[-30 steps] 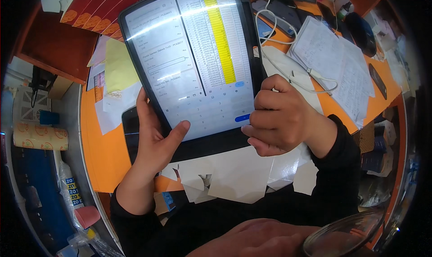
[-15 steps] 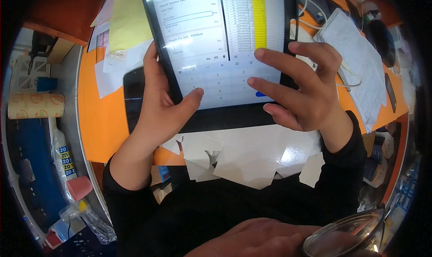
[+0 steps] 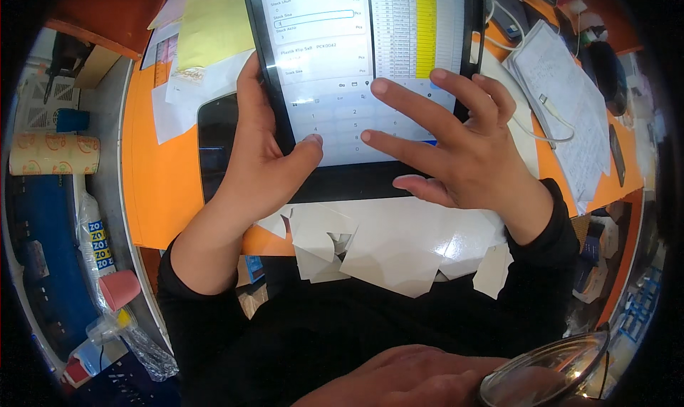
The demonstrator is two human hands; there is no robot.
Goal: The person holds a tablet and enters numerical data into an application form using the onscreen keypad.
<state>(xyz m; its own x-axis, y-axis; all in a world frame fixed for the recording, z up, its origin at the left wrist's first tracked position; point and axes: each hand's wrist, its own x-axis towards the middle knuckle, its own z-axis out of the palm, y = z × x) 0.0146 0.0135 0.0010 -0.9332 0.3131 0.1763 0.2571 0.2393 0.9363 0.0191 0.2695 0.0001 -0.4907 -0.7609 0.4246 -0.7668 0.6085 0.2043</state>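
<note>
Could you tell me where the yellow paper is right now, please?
Head view, upper left: the yellow paper lies on the orange desk, left of the tablet.

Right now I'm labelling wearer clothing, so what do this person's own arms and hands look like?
Both hands, left hand and right hand, are bare: no gloves, rings or watch visible. Black long sleeves are pushed up past the wrists, leaving the lower forearms uncovered.

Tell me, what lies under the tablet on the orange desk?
Under the tablet a dark phone shows at its left edge and torn white paper pieces below; the tablet covers the rest.
</note>
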